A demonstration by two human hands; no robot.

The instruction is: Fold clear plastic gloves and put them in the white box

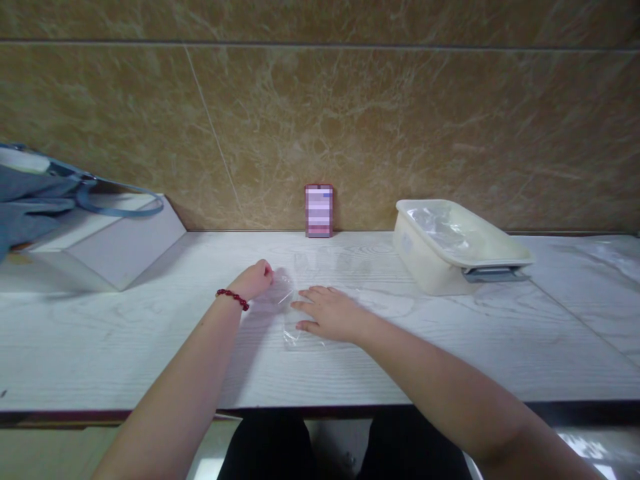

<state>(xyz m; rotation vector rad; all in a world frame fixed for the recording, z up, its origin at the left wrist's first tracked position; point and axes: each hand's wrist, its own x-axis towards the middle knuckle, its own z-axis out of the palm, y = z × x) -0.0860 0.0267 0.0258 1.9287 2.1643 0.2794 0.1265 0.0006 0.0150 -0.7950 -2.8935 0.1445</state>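
A clear plastic bag (293, 333) lies flat on the white wood-grain table (150, 360), its outline faint against the surface. My right hand (327, 313) rests palm down on it, fingers spread toward the left. To the left, my left hand (257, 279), with a dark red bead bracelet at the wrist, is closed in a pinch at the bag's raised left edge. Some clear film (330, 259) also lies just beyond my hands; I cannot tell whether it is part of the same bag.
A cream plastic bin (425, 267) with a grey handle holds clear plastic at right. A phone (319, 212) leans against the marble wall. At left stands a white box (125, 253) with a blue bag (35, 200) on it. More clear film (613, 257) lies far right.
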